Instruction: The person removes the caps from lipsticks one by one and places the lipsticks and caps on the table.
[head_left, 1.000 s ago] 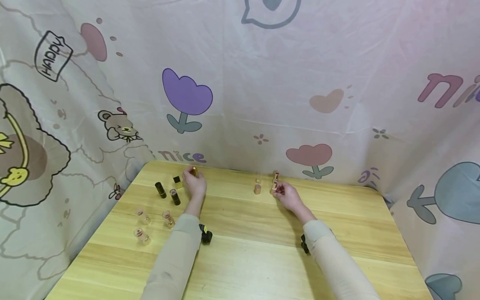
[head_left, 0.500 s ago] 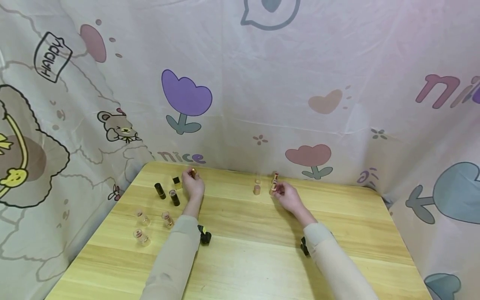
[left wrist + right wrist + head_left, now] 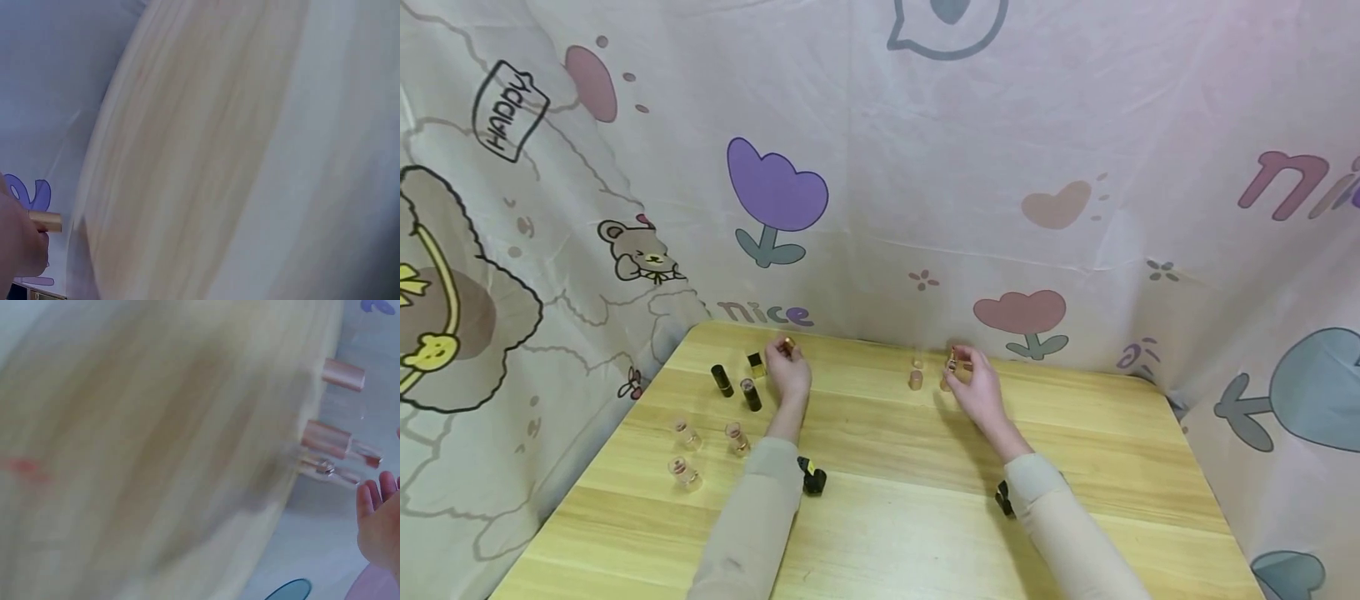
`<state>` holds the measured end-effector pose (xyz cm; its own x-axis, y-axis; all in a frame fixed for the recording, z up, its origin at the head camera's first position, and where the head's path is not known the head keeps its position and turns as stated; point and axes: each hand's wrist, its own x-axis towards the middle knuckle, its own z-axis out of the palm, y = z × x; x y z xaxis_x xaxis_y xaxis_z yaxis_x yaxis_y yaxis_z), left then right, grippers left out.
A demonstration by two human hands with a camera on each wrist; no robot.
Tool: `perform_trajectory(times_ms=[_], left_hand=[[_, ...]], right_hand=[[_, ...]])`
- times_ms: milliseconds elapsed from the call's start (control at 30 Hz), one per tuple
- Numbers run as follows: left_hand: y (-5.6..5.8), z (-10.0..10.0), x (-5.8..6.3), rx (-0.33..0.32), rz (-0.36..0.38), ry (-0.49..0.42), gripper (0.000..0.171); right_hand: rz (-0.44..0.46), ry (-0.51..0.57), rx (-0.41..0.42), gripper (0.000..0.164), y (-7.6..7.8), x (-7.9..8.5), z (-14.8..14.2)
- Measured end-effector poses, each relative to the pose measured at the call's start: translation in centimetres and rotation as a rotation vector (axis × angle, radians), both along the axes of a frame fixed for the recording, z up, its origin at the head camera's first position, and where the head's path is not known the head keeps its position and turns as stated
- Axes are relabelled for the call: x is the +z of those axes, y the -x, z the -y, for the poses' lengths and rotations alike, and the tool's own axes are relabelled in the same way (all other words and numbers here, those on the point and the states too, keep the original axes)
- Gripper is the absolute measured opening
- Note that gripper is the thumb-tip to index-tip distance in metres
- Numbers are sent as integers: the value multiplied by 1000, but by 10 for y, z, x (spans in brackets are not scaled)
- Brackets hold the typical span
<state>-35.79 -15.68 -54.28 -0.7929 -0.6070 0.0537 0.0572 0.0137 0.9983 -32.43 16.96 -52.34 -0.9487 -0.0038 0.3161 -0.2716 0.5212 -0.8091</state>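
Nearest on the pale wood-grain bench [image 3: 887, 533], three clear pinkish plastic lipstick tubes [image 3: 685, 473] stand at left, with two glossy black cylindrical tubes [image 3: 750, 395] and a black-and-gold tube [image 3: 756, 365] beyond, all seemingly set out already. Farther back, the right hand [image 3: 979, 392] has a wide grip beside the upright rose-gold cylindrical lipsticks [image 3: 328, 439]; whether it touches them cannot be told. By the far edge the left hand [image 3: 790, 375] pinches a smooth gold cylindrical tube [image 3: 47, 221], apparently not yet released, its long axis seemingly near upright, free end toward the bench.
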Motion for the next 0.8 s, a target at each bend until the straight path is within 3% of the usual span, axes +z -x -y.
perform_trajectory(times_ms=[300,600,800], left_hand=[[-13,-16,6,0,15,-30,36],[-28,-33,10,-57,9,-71,36],[-36,-47,12,-54,4,-58,37]], right_hand=[[-95,6,63,53,-3,18,23],[-107,-52,116,56,-3,26,46],[-99,-63,165,60,-3,26,61]])
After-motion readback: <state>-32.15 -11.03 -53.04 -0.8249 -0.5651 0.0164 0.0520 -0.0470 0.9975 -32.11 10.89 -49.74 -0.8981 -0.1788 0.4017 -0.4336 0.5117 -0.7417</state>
